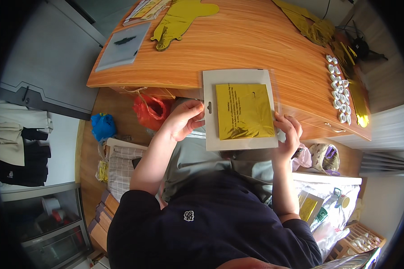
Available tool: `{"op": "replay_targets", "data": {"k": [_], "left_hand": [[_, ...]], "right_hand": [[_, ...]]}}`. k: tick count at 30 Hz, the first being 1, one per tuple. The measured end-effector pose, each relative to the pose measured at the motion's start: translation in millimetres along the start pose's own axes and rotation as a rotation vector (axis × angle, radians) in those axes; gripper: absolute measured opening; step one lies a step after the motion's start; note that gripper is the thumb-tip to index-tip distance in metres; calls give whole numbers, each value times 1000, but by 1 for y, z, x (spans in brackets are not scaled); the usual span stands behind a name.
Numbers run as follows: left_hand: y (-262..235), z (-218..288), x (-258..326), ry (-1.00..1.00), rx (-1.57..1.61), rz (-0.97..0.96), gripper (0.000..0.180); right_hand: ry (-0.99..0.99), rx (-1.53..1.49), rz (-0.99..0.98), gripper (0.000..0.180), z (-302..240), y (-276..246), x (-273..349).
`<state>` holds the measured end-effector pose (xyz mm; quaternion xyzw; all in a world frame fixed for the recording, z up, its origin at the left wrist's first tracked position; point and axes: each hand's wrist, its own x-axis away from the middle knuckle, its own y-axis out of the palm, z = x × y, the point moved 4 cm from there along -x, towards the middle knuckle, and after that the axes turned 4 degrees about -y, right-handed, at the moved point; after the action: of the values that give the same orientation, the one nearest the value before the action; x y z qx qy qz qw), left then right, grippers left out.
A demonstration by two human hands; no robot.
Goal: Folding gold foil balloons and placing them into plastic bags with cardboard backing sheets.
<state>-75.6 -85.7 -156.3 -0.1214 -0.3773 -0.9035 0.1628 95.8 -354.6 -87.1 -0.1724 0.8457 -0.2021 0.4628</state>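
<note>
My left hand (186,120) pinches the left edge of a flat clear-wrapped package (211,132), beside the hang hole in its pale backing card. My right hand (288,132) is closed on the package's right edge, with the thumb on the front. Inside lies a folded square of shiny gold foil (245,112) with dark print. The package is tilted toward me, over my lap and the front edge of the wooden desk (247,49).
On the desk lie a gold foil balloon (179,20), a clear sleeve (123,47) with something dark, several small white rolls (339,92) and more gold foil (307,24). Below are a red bag (152,112) and a blue bag (103,127); a bed or seat (121,168) stands left.
</note>
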Motion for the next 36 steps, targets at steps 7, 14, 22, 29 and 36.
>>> {"op": "replay_targets", "data": {"k": [7,14,22,29,36], "left_hand": [[63,14,18,26,4,52,32],[73,-9,18,-43,19,-91,32],[85,-12,18,-128,130,-192,38],[87,-20,14,-114,109,-192,43],[92,-8,6,-34,319,-226,57]], "right_hand": [[-22,42,2,28,2,0,3],[-31,-20,-22,29,-7,0,3],[58,-187,14,36,8,3,12],[50,-228,57,46,11,1,11],[13,-61,-107,48,13,-7,10]]}}
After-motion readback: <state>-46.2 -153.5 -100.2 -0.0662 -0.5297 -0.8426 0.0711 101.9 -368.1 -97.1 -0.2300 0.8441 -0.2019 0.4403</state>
